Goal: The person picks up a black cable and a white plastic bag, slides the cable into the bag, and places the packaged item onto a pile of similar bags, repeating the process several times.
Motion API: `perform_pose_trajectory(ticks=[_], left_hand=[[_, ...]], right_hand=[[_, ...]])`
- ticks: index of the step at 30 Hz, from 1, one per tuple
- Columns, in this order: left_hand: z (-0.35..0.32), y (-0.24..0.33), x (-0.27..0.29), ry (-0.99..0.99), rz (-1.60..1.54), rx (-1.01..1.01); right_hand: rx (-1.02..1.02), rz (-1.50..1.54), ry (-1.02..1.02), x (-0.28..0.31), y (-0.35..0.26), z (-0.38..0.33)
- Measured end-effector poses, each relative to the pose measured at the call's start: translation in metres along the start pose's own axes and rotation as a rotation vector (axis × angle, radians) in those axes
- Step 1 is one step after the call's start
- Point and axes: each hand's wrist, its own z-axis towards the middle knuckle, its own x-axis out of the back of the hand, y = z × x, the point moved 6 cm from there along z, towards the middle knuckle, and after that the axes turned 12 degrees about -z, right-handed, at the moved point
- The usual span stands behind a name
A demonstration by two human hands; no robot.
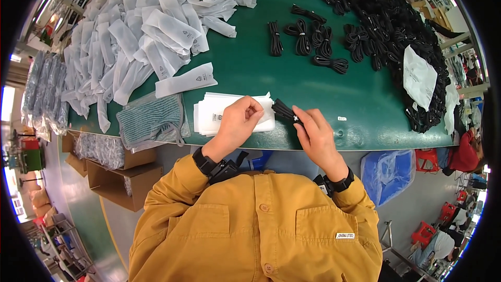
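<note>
A bundled black cable (285, 111) is in my right hand (317, 137), gripped at its near end between thumb and fingers. Its far end points left, close to the edge of a stack of flat white plastic bags (209, 112) at the table's front. My left hand (240, 121) lies over that stack, thumb and fingers pinched together at the open end of the top bag. What exactly lies between those fingertips is partly hidden. Cable end and bag mouth are very near each other; whether they touch is hard to tell.
A large heap of filled white bags (135, 36) covers the back left. Black cable bundles (376, 26) pile up at the right; several lie loose mid-table. A striped glove (151, 120) sits left of the stack. Below the table are cardboard boxes (117, 185) and a lined blue bin (389, 175).
</note>
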Motion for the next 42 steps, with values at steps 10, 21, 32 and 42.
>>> perform_pose_trajectory(ticks=[10, 21, 32, 42], left_hand=[[-0.005, 0.043, -0.004, -0.089, 0.223, -0.495], [0.000, 0.031, 0.015, -0.007, 0.104, -0.176], [-0.009, 0.016, 0.022, 0.082, 0.105, -0.193], [-0.010, 0.005, 0.019, 0.064, -0.095, -0.075]], right_hand=[[-0.613, 0.704, -0.590, -0.034, 0.026, -0.009], [-0.038, 0.244, -0.242, -0.016, -0.001, 0.018], [-0.011, 0.101, 0.059, 0.003, -0.001, 0.021], [0.332, -0.171, -0.026, -0.009, -0.025, 0.016]])
